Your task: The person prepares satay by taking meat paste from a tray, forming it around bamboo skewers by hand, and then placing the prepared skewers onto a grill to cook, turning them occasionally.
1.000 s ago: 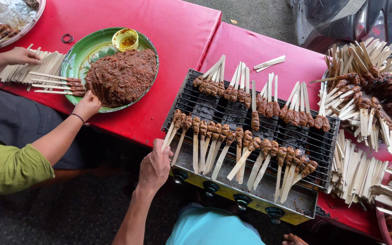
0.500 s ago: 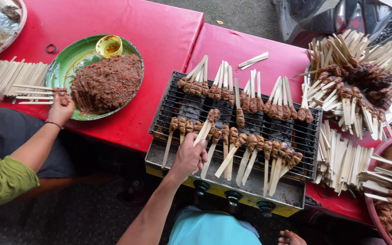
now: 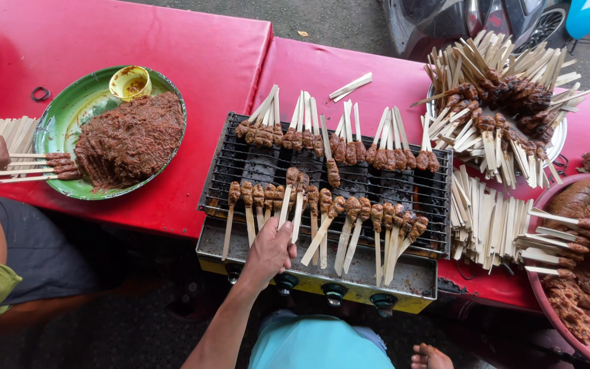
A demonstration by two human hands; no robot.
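Left hand (image 3: 270, 251) pinches two flat wooden skewers of browned minced meat (image 3: 293, 198) over the black wire grill (image 3: 390, 188); right hand out of view.

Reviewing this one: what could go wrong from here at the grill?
1. The left hand has its grip on two satay skewers close above the grill grate. If the grate is hot, the fingers could get burned.
2. The front row of skewers is tightly packed, so moving the two could snag neighbours and tip them off.
3. The bare stick pile lies against the grill's side and might scorch.
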